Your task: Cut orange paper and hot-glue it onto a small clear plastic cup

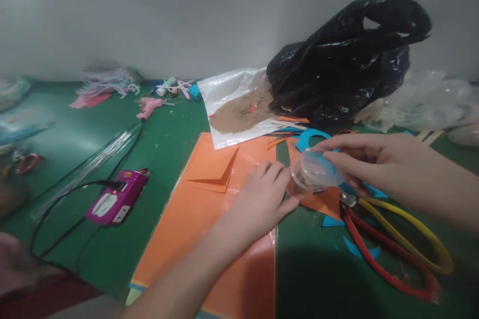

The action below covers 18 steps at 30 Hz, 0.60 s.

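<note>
A small see-through plastic cup [312, 172] is tilted in the grip of my right hand [374, 159], its thumb and fingers round the far end. Something brownish shows inside the cup, too blurred to name. My left hand [264, 194] lies over the orange paper sheets [209, 219], fingers spread and thumb close beside the cup's rim. Beneath the cup is a cut orange piece [325, 203], with a blue paper ring [312, 137] just behind. Large scissors [392, 249] with one red and one yellow handle lie near my right wrist.
A black plastic bag [344, 60] stands at the back, beside brown sand [243, 109] on a white sheet. Clear plastic cups [430, 102] are piled at right. Leftward are a pink glue gun [150, 107], glue sticks [101, 159] and a purple power box [118, 197] with black cords.
</note>
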Tool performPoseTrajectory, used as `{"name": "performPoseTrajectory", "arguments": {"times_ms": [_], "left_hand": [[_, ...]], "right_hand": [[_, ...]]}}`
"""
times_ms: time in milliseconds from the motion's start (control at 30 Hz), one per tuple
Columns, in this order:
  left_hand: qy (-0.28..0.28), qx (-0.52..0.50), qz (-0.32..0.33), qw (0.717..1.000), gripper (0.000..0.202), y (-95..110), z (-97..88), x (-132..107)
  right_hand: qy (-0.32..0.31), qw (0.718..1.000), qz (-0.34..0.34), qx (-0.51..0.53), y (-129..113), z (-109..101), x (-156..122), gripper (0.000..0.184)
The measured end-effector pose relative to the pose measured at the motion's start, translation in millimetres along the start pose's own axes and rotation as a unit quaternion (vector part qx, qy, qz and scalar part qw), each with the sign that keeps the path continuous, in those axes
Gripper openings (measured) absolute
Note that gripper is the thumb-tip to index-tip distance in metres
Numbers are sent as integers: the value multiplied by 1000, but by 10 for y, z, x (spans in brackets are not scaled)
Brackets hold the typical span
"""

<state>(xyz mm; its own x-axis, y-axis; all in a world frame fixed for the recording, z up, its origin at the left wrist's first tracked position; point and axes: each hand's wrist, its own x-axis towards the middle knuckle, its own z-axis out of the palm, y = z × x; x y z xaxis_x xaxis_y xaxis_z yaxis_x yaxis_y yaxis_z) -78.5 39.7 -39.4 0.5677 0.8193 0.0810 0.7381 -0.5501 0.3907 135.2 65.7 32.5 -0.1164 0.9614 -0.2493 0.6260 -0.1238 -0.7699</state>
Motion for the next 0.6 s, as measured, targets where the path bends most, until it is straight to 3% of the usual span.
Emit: {"name": "performPoseTrajectory", "arguments": {"times_ms": [367,500,600], "left_hand": [[-6,13,-6,1000,33,11,-4,2],[-1,13,-4,1000,35,8,1,1],[0,16,-7,1000,39,4,9,0]], "right_hand": [[0,1000,-8,26,87,58,10,59],[12,997,-52,60,-26,39,100,40],[25,993,-87,71,-251,31,350,24]]}}
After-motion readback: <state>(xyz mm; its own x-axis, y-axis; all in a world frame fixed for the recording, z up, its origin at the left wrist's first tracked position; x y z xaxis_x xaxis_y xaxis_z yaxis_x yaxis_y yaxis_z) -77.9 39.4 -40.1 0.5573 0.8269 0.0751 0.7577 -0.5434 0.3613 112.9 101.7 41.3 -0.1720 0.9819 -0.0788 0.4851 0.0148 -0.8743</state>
